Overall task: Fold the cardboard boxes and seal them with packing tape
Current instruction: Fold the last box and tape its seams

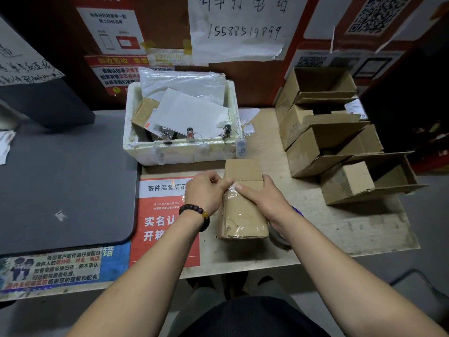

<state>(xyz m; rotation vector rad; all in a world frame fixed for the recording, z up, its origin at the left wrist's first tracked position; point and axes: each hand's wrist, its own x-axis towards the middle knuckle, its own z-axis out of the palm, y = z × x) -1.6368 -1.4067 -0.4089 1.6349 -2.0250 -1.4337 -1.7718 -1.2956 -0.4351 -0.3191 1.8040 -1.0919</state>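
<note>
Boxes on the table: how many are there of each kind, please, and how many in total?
Taped cardboard box in the middle: 1
Open cardboard boxes piled at the right: 4
Small closed cardboard box inside the lowest open one: 1
White foam box: 1
Total: 7

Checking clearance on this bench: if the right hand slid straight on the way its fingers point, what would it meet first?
The right hand points left across the small cardboard box; it would probably meet the left hand first, almost touching already.
</note>
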